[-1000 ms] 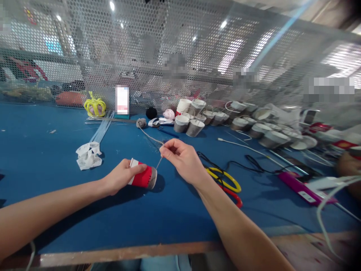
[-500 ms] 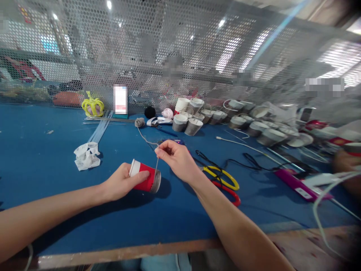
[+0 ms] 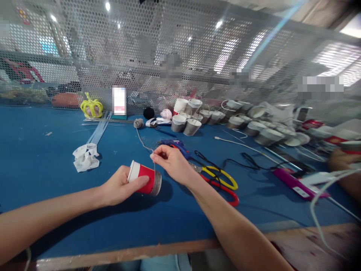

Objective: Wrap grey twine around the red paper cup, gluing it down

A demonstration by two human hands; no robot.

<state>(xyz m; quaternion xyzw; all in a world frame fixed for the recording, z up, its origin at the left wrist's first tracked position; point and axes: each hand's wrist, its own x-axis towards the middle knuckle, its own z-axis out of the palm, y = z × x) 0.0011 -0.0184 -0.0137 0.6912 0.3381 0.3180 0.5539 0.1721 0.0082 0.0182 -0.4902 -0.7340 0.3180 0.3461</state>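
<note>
My left hand (image 3: 124,185) is wrapped round a red and white paper cup (image 3: 146,174), which lies tilted on its side above the table. Grey yarn is wound round the cup's base end, at the right. Thumb and fingertips of my right hand (image 3: 169,160) pinch the grey yarn (image 3: 144,144) just above the cup. From there the strand runs back to a small grey yarn ball (image 3: 138,123). Behind my right hand lies a blue glue gun (image 3: 180,147), partly covered by it. Scissors (image 3: 221,177) with yellow and red handles rest beside my right forearm.
Several grey-wrapped cups (image 3: 192,127) stand along the back right. A phone (image 3: 119,101) leans at the perforated screen (image 3: 141,67). Crumpled white paper (image 3: 86,157) lies at left. A purple power strip (image 3: 296,184) and cables are at right, near another person's hand (image 3: 342,165).
My right hand has shifted slightly left and down with the yarn, uncovering more of the glue gun. My left hand still holds the cup in nearly the same place.
</note>
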